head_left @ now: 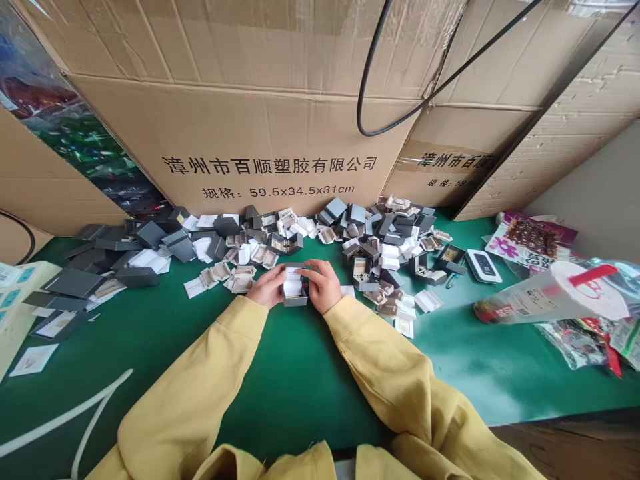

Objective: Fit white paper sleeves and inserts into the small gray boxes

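Near the middle of the green table, a small dark grey box (295,301) stands with its lid up and white lining showing inside. My left hand (270,287) is wrapped round the left side of this box. On the other side, my right hand (323,283) is bent, with its fingertips at the box's white lining and right edge; whether they pinch anything is too small to tell. Behind both hands lies a long heap of grey boxes (183,245), white papers and beige inserts (215,275).
Cardboard cartons (270,133) line the back. At the right are a white device (484,266), a lying drink cup (540,297) and snack packets (533,240). White cables (65,420) cross the left front, and a black cable (367,87) hangs above.
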`<state>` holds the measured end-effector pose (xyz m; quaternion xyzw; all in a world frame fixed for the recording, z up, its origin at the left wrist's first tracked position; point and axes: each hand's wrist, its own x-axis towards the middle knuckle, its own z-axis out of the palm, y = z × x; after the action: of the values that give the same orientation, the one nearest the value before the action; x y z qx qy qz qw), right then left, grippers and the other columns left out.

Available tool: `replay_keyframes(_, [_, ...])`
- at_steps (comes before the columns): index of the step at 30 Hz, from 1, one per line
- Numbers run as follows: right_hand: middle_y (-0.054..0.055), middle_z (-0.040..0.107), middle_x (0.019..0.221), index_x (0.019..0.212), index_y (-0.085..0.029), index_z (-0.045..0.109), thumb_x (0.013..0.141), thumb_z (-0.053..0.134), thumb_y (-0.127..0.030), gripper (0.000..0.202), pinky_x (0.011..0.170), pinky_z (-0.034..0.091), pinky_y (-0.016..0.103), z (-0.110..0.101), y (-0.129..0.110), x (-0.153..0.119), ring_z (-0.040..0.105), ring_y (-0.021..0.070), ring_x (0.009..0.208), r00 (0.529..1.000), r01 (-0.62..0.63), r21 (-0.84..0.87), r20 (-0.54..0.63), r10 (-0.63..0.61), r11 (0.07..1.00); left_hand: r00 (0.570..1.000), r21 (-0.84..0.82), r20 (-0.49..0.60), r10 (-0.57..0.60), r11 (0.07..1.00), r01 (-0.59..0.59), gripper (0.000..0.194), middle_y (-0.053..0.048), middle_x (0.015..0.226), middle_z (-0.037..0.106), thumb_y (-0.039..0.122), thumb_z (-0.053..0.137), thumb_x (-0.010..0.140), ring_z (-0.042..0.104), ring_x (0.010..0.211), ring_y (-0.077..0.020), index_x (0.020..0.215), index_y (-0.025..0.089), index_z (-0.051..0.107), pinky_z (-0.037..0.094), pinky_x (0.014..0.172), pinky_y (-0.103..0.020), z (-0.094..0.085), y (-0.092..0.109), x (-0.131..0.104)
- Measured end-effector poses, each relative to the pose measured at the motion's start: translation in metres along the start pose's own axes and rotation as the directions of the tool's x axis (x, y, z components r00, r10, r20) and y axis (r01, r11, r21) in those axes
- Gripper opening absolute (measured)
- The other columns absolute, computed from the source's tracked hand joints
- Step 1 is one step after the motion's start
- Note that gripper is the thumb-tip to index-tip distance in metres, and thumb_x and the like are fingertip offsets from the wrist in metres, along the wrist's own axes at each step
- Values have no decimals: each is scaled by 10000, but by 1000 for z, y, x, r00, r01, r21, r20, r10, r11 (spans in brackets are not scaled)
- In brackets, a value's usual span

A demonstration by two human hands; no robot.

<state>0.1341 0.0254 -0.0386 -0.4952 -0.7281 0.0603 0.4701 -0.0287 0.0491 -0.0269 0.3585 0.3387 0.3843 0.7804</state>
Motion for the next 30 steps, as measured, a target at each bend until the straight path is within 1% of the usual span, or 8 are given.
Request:
replay_keyframes(4, [45,625,1046,902,-233,694,735,389,-10,413,784,502,318,0,-5,0,548,156,847,999,20,92,36,-24,996,988,196,-82,132,974,-114,354,27,707,584,343,727,662,585,604,-122,918,187,540,455,536,-223,1,-4,1])
replay_keyframes(7, [38,654,1024,835,-222,685,749,363,-38,381,745,525,304,-3,-7,0,587,152,868,1000,-18,225,1,18,974,974,307,-103,201,938,-161,372,19,694,596,377,729,653,606,591,-142,903,182,535,468,524,-238,0,-9,3])
replay_keyframes(12, [55,659,1015,934,-196,601,826,419,-212,212,578,532,234,-3,-6,3,621,134,784,945,-316,439,63,322,841,973,236,-151,173,962,-134,453,-50,838,652,422,741,615,663,687,-233,937,161,556,550,604,-382,8,-7,-1])
replay_keyframes(15, [51,659,969,1017,-197,553,807,509,-352,265,538,520,224,-1,-6,5,622,131,728,910,-415,478,212,357,774,977,247,-157,143,964,-102,455,-55,792,659,432,746,602,658,631,-241,923,158,575,554,546,-395,14,-3,-6])
replay_keyframes(18, [46,657,912,1030,-194,559,773,563,-396,327,570,520,235,-1,-9,6,609,125,693,919,-382,453,280,278,806,977,321,-142,158,941,-106,448,-77,803,669,437,751,589,654,621,-240,893,144,602,547,532,-373,13,-2,-6])
replay_keyframes(23, [42,656,906,1060,-198,563,754,587,-360,347,612,520,240,0,-10,5,595,121,699,932,-344,409,259,254,845,953,312,-138,270,925,-217,471,-113,1008,664,451,702,651,653,846,-261,1003,158,590,534,679,-353,3,-7,-1])
replay_keyframes(27, [42,658,899,1058,-190,573,716,608,-310,365,604,520,238,4,-9,4,599,123,682,934,-342,390,238,266,855,971,341,-26,236,916,-213,432,-117,1002,672,441,664,699,636,919,-264,1012,154,588,504,741,-335,1,-9,-2])
replay_keyframes(30, [44,663,902,1034,-192,593,716,602,-300,336,646,521,251,5,-10,3,606,133,706,947,-298,337,222,233,893,969,433,-3,246,874,-220,435,-125,1000,670,472,639,711,624,937,-271,988,139,605,484,786,-351,5,-8,-6])
